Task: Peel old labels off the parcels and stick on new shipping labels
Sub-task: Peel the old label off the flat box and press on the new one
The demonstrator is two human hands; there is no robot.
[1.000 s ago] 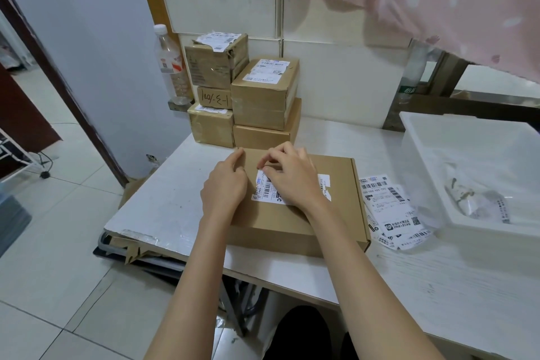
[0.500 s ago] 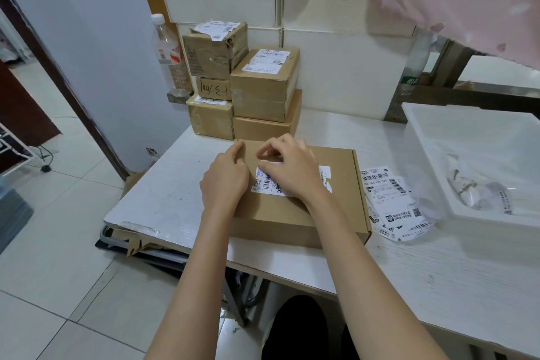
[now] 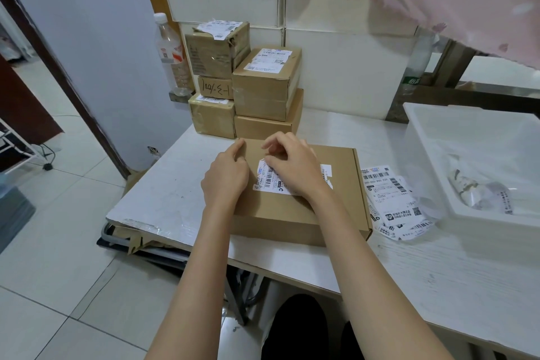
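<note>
A: Where was the old label (image 3: 270,180) recorded?

B: On the flat parcel (image 3: 295,204) at the worktop (image 3: 163,196) front, long axis left-right. Its far-left corner was being picked at by curled right hand (image 3: 292,166) fingers; a grip couldn't be confirmed.

A: Left hand (image 3: 226,174)?

B: Loosely curled, rested on the parcel beside it.

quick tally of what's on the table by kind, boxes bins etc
Cardboard boxes: 6, one flat box in front and five stacked at the back
White bin: 1
Pile of loose labels: 1
Plastic bottle beside the stack, on a ledge off the table: 1
Total: 9
</note>
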